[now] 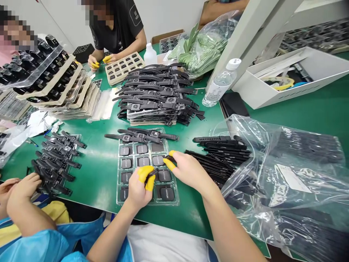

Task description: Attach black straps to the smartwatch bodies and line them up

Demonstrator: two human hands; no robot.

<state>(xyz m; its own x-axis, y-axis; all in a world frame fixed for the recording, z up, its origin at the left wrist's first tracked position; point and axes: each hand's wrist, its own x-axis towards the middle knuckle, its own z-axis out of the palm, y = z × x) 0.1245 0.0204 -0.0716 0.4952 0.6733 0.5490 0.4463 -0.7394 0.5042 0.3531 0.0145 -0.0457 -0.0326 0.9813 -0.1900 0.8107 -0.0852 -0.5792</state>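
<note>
My left hand, with yellow finger covers, is closed on a small black watch case, partly hidden by the fingers. Yellow covers are also on my right hand, whose thumb and finger pinch a black watch strap, mostly hidden. Both hands are over a clear plastic tray whose compartments hold square dark pieces. Across the tray's far end lie several black watches with straps. To the right of my right hand is a pile of loose black straps.
Beyond the tray rises a tall stack of strapped watches. Clear bags of straps cover the right side. A water bottle stands near a white box. At left, a neighbour's hands touch another watch tray; another person works opposite.
</note>
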